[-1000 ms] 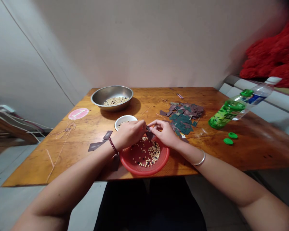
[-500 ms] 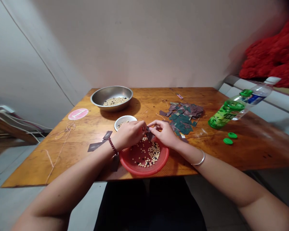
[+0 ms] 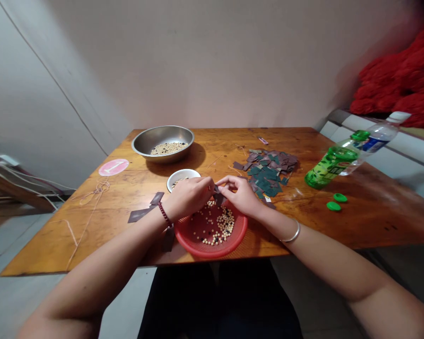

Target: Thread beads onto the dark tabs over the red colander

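My left hand (image 3: pixel 189 197) and my right hand (image 3: pixel 240 194) meet above the far rim of a red plastic basket (image 3: pixel 201 246) that holds several pale and dark beads. Both hands pinch one small dark rectangular tag (image 3: pixel 217 194) between their fingertips. A small white bowl (image 3: pixel 176 177) with a few beads stands just behind my left hand. A pile of dark green and brown tags (image 3: pixel 268 172) lies to the right of my right hand. Two loose dark tags (image 3: pixel 144 209) lie left of my left wrist.
A steel bowl (image 3: pixel 151 136) of beads stands at the back left of the wooden table (image 3: pixel 374 212). A pink round disc (image 3: pixel 113 166) and thin cord (image 3: pixel 95 190) lie at the left. A green bottle (image 3: pixel 330 165), a clear bottle (image 3: pixel 376 136) and two green caps (image 3: pixel 337 201) sit right.
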`<state>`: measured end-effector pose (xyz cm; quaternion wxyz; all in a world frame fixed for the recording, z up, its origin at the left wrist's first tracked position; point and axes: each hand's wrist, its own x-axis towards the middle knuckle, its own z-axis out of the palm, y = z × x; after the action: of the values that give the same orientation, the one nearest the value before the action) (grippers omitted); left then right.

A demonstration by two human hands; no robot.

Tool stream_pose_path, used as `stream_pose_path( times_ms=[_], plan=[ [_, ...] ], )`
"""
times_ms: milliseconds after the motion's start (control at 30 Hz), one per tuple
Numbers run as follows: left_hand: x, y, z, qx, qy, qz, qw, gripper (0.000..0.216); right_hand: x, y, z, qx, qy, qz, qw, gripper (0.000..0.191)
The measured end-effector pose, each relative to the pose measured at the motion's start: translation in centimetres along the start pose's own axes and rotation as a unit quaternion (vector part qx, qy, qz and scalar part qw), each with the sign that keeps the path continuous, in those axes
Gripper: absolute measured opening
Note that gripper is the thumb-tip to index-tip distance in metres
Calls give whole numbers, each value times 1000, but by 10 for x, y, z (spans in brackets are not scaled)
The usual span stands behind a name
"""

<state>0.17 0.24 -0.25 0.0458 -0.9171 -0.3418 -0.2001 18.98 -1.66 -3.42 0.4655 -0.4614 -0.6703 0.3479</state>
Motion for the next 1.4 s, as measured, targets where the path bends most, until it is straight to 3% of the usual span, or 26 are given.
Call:
stream_pose_path(
  times_ms=[1400],
  plan=[
    [0, -2, 0, -3, -7, 6, 1000, 10, 0, 0, 0, -1, 2, 2, 1000, 21]
  ],
)
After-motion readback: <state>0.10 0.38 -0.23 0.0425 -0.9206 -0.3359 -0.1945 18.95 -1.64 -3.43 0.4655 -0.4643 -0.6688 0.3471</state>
